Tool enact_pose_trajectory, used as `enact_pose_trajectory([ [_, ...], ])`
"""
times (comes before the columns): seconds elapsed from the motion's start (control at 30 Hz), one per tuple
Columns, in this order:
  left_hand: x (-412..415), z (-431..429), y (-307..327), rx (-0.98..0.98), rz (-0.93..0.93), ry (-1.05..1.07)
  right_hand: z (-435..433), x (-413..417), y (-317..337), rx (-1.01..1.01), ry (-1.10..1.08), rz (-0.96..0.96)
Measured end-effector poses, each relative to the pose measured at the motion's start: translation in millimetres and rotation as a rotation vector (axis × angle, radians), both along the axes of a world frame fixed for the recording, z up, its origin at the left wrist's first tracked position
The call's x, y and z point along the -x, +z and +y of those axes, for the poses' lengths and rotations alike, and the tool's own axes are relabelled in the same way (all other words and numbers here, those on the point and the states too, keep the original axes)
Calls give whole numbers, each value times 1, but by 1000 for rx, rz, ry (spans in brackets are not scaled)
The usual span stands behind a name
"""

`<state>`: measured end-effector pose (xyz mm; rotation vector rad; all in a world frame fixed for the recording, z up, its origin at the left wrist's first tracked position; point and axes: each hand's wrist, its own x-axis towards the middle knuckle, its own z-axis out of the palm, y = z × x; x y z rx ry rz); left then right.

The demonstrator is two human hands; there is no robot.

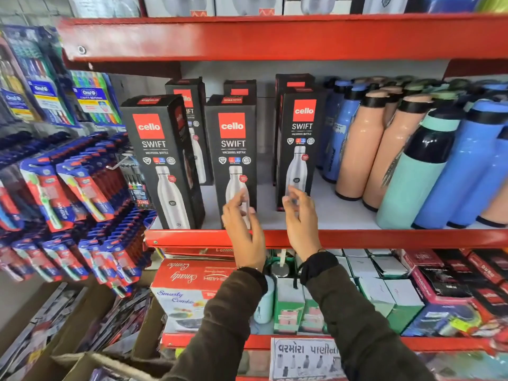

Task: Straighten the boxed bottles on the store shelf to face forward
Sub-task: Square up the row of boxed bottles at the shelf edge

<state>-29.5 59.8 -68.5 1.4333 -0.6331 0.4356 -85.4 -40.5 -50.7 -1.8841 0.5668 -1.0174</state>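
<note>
Black Cello Swift bottle boxes stand on the white shelf board [343, 213]. The left box [159, 160] is turned slightly, showing its right side. The middle box [233, 149] faces forward at the front edge. The right box [301, 141] stands farther back, facing forward. More boxes [189, 105] stand behind them. My left hand [242, 226] is raised in front of the middle box's lower part, fingers apart, holding nothing. My right hand [301, 218] hovers before the right box's lower corner, fingers apart and blurred, gripping nothing.
Loose bottles in peach [360, 149], teal [412, 171] and blue [456, 171] crowd the shelf's right side. Red shelf edges [384, 237] run above and below. Toothbrush packs [68, 193] hang at left. Boxed goods [187, 281] fill the shelf underneath.
</note>
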Motion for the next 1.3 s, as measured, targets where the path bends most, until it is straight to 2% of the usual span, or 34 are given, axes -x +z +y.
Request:
enact_pose_trajectory([
  [0.13,16,-34,7,-30,-16,-186,-35,8,1,-5,-79,-21],
  [0.23,12,-64,9,-119,52,-306,-60,1,3,-69,-96,-6],
  [0.43,-20,-107,27,-203,531,-295,-92,-17,11,-168,-42,104],
  [0.5,-31,-112,26,-250,614,-302,-98,-19,12,-174,-6,122],
  [0.63,-33,-114,26,-273,614,-354,-102,-16,11,-186,5,128],
  [1.0,-23,-101,18,-225,597,-302,-91,-3,3,-143,0,73],
  [1.3,-4,-74,13,-270,558,-289,-71,24,-7,-132,4,41],
])
